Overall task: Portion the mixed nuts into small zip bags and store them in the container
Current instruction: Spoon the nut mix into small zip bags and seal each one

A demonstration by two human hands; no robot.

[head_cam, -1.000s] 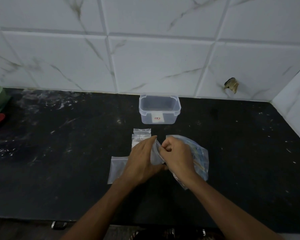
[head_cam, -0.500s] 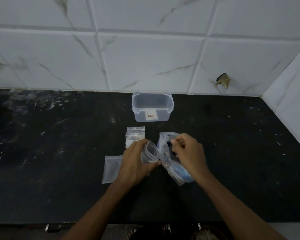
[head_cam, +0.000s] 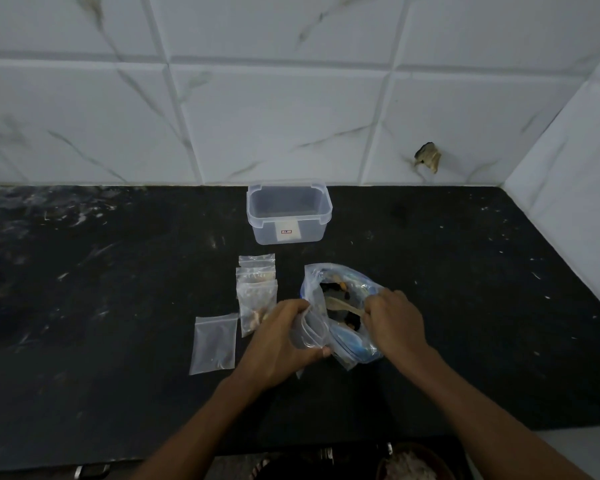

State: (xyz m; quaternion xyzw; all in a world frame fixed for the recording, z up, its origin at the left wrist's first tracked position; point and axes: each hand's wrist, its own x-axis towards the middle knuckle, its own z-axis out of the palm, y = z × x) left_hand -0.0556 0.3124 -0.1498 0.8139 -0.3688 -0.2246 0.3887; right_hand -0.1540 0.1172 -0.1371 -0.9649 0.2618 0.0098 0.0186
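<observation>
My left hand (head_cam: pixel 280 344) holds a small clear zip bag (head_cam: pixel 309 332) with its mouth held open, right beside the large bag of mixed nuts (head_cam: pixel 340 306). My right hand (head_cam: pixel 394 323) grips a pale wooden spoon (head_cam: pixel 343 305) whose bowl lies inside the large bag's open mouth. The clear lidless container (head_cam: pixel 289 213) stands behind, near the wall, with nothing visible inside. Several small zip bags (head_cam: pixel 257 289) lie stacked left of the large bag, some with nuts in them. One empty small bag (head_cam: pixel 214 344) lies flat further left.
The black countertop (head_cam: pixel 118 289) is speckled with white marks and meets white marbled tiles at the back and right. A chipped hole (head_cam: pixel 427 161) shows in the back wall. The counter's front edge runs just below my forearms.
The large bag's mouth now stands wide open and my right hand has the spoon inside it. My left hand has brought the open small bag closer to it. The camera has shifted right.
</observation>
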